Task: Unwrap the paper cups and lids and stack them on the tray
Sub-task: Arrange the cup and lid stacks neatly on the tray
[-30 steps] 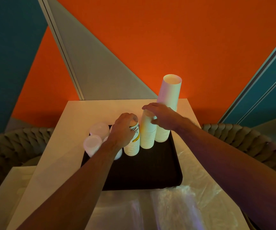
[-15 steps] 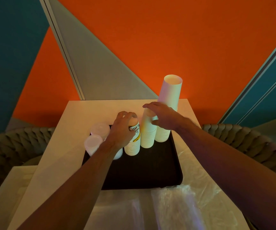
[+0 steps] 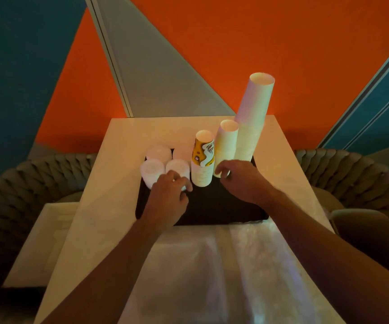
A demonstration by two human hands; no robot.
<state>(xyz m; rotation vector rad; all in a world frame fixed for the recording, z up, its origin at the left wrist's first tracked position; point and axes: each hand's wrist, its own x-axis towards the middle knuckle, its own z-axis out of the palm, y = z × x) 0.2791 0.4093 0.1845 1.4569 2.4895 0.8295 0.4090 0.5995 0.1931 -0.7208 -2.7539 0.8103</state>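
Cups [image 3: 203, 164] stand nested in columns on the tray [image 3: 212, 211], lids [image 3: 156, 169] alongside, saving space; left hand [image 3: 167, 197] and right hand [image 3: 242, 178] hover loosely curled, seemingly holding nothing.

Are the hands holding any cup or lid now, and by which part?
Nothing is held. The left hand hovers by the lid stacks; the right hand by the cup stacks, fingers loosely curled.

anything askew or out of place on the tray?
The tallest cup stack at the tray's far right corner appears to lean right, though the wide lens may exaggerate it. Loose plastic wrap covers the near table. Nothing spilled.
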